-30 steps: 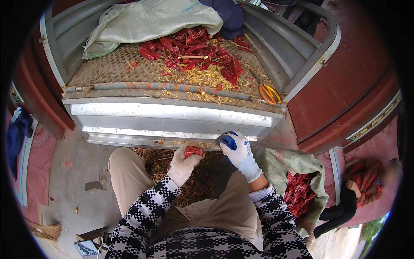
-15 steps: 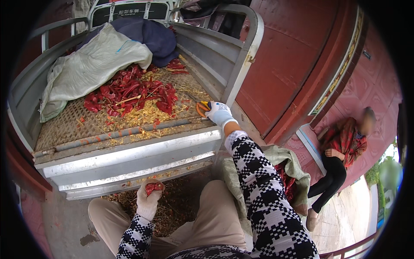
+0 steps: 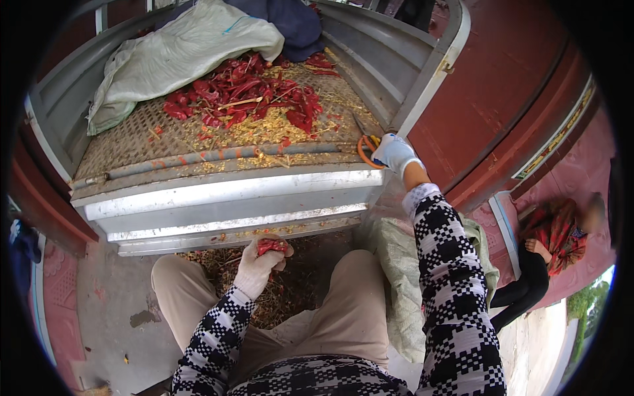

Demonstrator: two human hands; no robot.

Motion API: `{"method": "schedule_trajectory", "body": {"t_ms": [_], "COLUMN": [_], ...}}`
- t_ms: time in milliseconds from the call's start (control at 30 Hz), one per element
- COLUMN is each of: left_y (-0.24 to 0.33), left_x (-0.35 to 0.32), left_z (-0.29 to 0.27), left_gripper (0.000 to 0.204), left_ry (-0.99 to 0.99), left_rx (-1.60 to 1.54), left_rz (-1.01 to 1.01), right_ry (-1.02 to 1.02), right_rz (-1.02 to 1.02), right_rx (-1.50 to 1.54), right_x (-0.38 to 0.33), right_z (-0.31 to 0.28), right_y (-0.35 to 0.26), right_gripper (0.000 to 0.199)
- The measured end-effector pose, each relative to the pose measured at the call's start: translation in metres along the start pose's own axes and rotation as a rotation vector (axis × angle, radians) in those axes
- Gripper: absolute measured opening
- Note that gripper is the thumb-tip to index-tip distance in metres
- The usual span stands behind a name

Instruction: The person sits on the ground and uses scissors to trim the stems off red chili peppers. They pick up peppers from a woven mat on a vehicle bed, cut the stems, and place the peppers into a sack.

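Note:
In my left hand [image 3: 254, 272], gloved in off-white, are dried red chili peppers [image 3: 271, 246]; its fingers are closed round them in front of the truck bed's edge. My right arm reaches out to the bed's near right corner. There my right hand [image 3: 398, 156], in a white and blue glove, grips scissors [image 3: 363, 150] by their orange and yellow handles, with the blade pointing away over the bed. Beyond, a heap of red chili peppers [image 3: 247, 92] lies on the bed among scattered yellow seeds [image 3: 271, 125].
A whitish woven sack [image 3: 178, 49] and dark cloth [image 3: 290, 30] lie behind the heap on the metal truck bed [image 3: 135, 142]. A greenish sack [image 3: 403, 290] stands beside my right knee. Stems and scraps [image 3: 274, 307] litter the ground between my legs. A person [image 3: 551, 237] sits at the right.
The view has tilted down and turned left, so the truck bed sits higher and further right. The scissors' blade now shows. My left hand has turned, still closed round its chili peppers.

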State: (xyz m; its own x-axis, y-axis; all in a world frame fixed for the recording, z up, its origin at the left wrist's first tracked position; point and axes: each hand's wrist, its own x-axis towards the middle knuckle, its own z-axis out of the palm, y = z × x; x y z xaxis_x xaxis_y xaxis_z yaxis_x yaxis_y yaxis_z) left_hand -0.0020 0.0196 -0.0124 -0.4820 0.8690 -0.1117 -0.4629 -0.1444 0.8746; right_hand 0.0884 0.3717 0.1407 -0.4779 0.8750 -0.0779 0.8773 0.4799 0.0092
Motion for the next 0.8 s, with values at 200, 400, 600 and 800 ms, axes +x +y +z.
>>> {"method": "schedule_trajectory", "body": {"t_ms": [200, 400, 600, 800], "left_y": [-0.001, -0.005, -0.016, -0.019], "left_x": [0.004, 0.008, 0.016, 0.018], "left_z": [0.0, 0.001, 0.002, 0.0], "left_gripper": [0.028, 0.028, 0.029, 0.034], "left_ry": [0.019, 0.04, 0.063, 0.072], "left_rx": [0.022, 0.039, 0.007, -0.078], "left_rz": [0.083, 0.123, 0.146, 0.214], "right_ry": [-0.098, -0.672, -1.117, -1.392], "right_rz": [-0.248, -0.411, -0.392, -0.323], "right_rx": [0.83, 1.392, 1.362, 1.72], "right_x": [-0.07, -0.205, -0.274, -0.29], "right_z": [0.031, 0.096, 0.116, 0.129], "right_y": [0.05, 0.021, 0.001, 0.002], "right_gripper": [0.024, 0.043, 0.057, 0.061]}}
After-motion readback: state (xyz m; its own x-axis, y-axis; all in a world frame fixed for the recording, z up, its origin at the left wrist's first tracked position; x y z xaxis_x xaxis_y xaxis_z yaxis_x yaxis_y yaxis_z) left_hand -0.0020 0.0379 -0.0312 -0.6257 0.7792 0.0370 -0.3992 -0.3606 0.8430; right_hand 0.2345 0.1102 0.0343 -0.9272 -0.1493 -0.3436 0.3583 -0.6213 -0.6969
